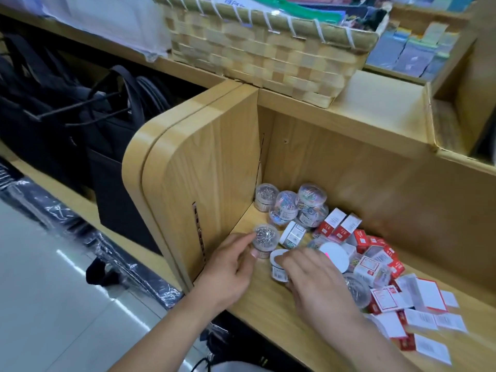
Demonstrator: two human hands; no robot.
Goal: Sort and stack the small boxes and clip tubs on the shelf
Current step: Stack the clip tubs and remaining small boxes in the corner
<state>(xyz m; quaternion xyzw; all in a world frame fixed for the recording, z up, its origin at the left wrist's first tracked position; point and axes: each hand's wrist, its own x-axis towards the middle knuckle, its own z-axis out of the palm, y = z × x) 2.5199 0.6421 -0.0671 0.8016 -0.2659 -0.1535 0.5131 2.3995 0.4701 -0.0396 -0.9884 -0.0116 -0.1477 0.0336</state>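
My left hand [230, 267] holds a clear round tub of silver clips [264, 238] between thumb and fingers, near the shelf's left wall. My right hand [314, 280] curls round a white-lidded tub [277, 265] lying on its side on the wooden shelf [257, 312]. Several clear clip tubs [291, 208] stand stacked in the back left corner. Another tub [292, 233] lies tipped beside them. Red and white small boxes [375, 253] lie jumbled to the right, and more boxes [418, 312] spread toward the front right.
A wooden side panel [193, 167] walls the shelf on the left. A woven basket [271, 49] sits on the ledge above. Black bags [80, 116] hang on the left, and the floor [53, 304] shows below them.
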